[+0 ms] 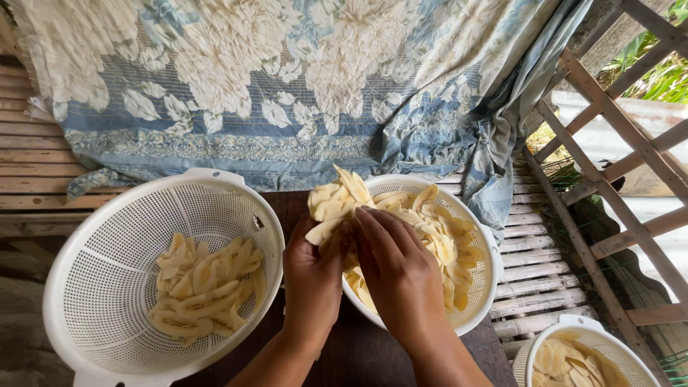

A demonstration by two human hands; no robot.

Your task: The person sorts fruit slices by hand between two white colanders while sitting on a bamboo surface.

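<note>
My left hand [313, 276] and my right hand [398, 269] are pressed together over the near rim of a white colander [479, 304]. Between them they grip a fanned bunch of pale yellow banana slices [337, 201], lifted above that colander. More thin yellow slices [448, 247] fill the colander under the hands. To the left stands a larger white colander [107, 265] holding a smaller heap of the same slices [204, 287].
A blue and cream flowered cloth [287, 86] covers the slatted bamboo bench [36, 158] behind the colanders. A third white colander with slices [602, 344] sits at the bottom right. A wooden lattice frame [616, 143] leans on the right, by the bench edge.
</note>
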